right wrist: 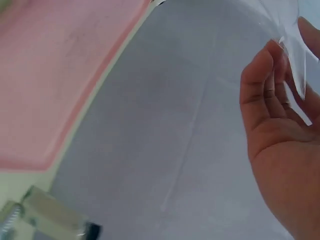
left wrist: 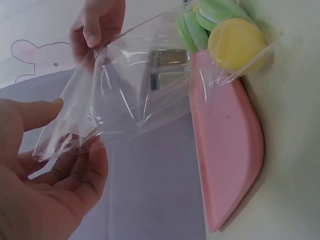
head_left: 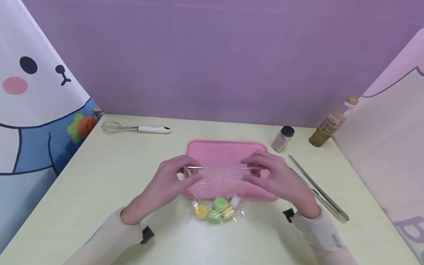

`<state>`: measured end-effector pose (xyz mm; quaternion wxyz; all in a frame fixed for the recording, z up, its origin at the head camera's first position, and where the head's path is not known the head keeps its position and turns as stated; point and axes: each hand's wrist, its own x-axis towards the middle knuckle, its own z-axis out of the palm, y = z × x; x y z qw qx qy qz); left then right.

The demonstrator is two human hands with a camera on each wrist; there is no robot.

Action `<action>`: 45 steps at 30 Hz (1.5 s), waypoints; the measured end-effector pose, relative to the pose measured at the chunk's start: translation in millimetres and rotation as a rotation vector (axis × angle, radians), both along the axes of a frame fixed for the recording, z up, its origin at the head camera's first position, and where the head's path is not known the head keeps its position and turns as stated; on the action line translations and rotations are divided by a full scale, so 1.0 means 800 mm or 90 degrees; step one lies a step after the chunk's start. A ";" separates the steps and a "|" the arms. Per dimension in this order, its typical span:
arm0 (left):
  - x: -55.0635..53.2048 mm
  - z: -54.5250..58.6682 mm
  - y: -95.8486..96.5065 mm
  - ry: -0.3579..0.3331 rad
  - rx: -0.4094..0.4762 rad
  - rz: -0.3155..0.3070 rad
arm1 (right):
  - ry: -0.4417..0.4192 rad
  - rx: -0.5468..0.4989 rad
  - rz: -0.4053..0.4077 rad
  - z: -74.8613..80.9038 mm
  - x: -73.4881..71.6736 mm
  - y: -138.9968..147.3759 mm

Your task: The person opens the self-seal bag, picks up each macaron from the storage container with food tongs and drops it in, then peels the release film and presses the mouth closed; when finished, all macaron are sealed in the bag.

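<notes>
A clear plastic bag (left wrist: 125, 95) stretches upright between both hands, its top edge showing as a straight line in the head view. Yellow macarons (head_left: 200, 211) and green macarons (head_left: 220, 204) sit in its lower end, in front of the pink tray (head_left: 228, 151). My left hand (head_left: 169, 180) holds the left corner of the bag's mouth, thumb on the near side and curled fingers beyond. At the opposite corner, my right hand (head_left: 273, 176) holds the film in the same way; the right wrist view catches the film between thumb and fingers.
A whisk (head_left: 153, 129) lies at the back left. To the right are a black-capped jar (head_left: 281, 140), a glass bottle with amber liquid (head_left: 326, 129) and metal tongs (head_left: 326, 197) near the right forearm. A purple cloth (head_left: 212, 62) hangs behind the table.
</notes>
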<state>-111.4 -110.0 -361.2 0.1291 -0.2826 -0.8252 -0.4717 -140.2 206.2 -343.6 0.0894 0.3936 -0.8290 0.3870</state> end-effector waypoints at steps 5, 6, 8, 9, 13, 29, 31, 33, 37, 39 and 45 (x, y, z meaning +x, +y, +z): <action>-0.010 0.008 0.010 0.012 -0.060 -0.010 | 0.035 0.100 -0.006 0.014 -0.004 -0.028; -0.012 0.010 0.012 0.016 -0.076 -0.010 | 0.048 0.122 -0.003 0.017 -0.005 -0.033; -0.014 0.014 0.016 0.021 -0.116 -0.007 | 0.074 0.162 0.000 0.022 -0.005 -0.044; -0.014 0.017 0.019 0.021 -0.136 -0.006 | 0.092 0.180 -0.002 0.024 -0.005 -0.048; -0.017 0.027 0.030 0.020 -0.192 -0.011 | 0.164 0.232 -0.014 0.028 -0.002 -0.059; -0.016 0.033 0.035 0.058 -0.200 -0.065 | 0.247 0.224 0.002 0.030 0.002 -0.074; -0.015 0.034 0.031 0.058 -0.203 -0.067 | 0.240 0.223 -0.001 0.032 0.003 -0.069; -0.013 0.035 0.028 0.055 -0.207 -0.069 | 0.224 0.223 -0.004 0.034 0.004 -0.062; -0.011 0.038 0.020 0.050 -0.216 -0.072 | 0.177 0.218 -0.006 0.037 0.007 -0.047; -0.010 0.038 0.014 0.046 -0.216 -0.074 | 0.163 0.208 -0.010 0.038 0.008 -0.039; -0.009 0.035 -0.003 0.030 -0.192 -0.085 | 0.144 0.132 -0.006 0.034 0.012 -0.017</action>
